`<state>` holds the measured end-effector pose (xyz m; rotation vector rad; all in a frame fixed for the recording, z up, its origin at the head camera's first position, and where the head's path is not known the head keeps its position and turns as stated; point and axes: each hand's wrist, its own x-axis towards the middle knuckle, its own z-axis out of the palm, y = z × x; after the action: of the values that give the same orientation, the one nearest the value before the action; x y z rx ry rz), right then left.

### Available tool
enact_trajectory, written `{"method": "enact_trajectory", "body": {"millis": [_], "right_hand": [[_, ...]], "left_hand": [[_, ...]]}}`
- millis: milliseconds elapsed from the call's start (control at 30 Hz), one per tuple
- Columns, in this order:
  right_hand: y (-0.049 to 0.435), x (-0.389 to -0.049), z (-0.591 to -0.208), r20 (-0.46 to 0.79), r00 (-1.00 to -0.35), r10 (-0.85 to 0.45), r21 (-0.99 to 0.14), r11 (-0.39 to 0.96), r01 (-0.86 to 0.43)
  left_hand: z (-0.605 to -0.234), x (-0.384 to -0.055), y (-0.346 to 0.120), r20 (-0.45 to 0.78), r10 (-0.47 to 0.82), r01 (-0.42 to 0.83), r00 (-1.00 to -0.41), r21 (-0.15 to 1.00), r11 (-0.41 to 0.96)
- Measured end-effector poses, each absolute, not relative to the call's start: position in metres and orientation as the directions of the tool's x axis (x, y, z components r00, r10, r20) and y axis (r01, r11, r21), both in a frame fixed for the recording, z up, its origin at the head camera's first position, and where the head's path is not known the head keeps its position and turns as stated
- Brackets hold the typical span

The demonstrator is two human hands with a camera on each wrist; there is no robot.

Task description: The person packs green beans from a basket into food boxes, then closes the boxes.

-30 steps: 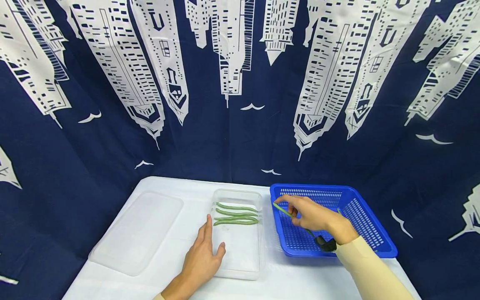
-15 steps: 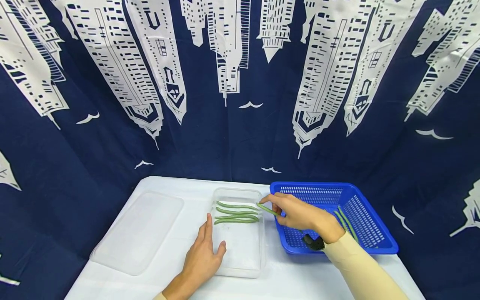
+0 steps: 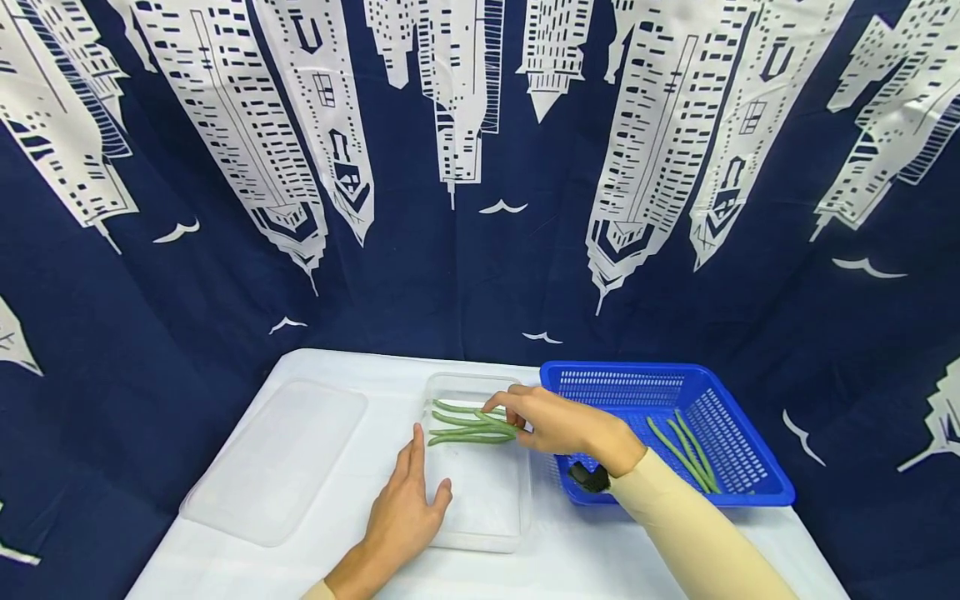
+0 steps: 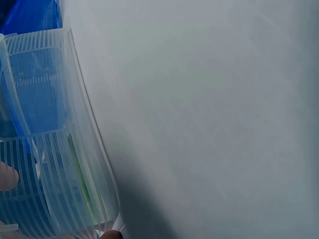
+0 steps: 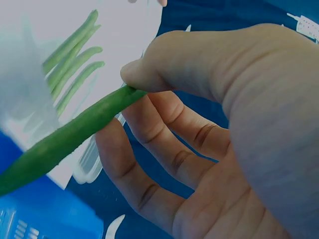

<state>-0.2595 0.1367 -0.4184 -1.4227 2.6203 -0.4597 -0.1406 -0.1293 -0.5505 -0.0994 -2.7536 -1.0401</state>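
Between thumb and fingers, my right hand (image 3: 566,421) pinches a green bean (image 5: 65,137) over the far half of a clear plastic container (image 3: 480,496). Several other green beans (image 3: 456,421) lie side by side across that container, partly covered by the held one in the head view. My left hand (image 3: 405,512) rests at the container's left side, fingers straight and thumb spread over the near part. In the left wrist view the container's ribbed wall (image 4: 40,94) shows up close, with a fingertip (image 4: 7,177) behind it.
A blue perforated basket (image 3: 750,500) stands right of the container, with a few green beans (image 3: 678,450) inside. A translucent flat lid (image 3: 281,462) lies on the left of the white table (image 3: 390,400). A dark blue printed curtain (image 3: 450,283) hangs behind.
My right hand has carried the green bean left from over the basket to above the beans in the container. More of the basket's beans now show. My left hand has stayed put.
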Motion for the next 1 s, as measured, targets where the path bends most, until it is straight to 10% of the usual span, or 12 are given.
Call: {"method": "enact_trajectory", "body": {"millis": [1000], "right_hand": [[0.061, -0.291, -0.447, -0.1, -0.525, -0.845, -0.372, 0.522, -0.768]], "left_hand": [[-0.549, -0.142, -0.13, 0.184, 0.0, 0.122, -0.983, 0.649, 0.751]]}}
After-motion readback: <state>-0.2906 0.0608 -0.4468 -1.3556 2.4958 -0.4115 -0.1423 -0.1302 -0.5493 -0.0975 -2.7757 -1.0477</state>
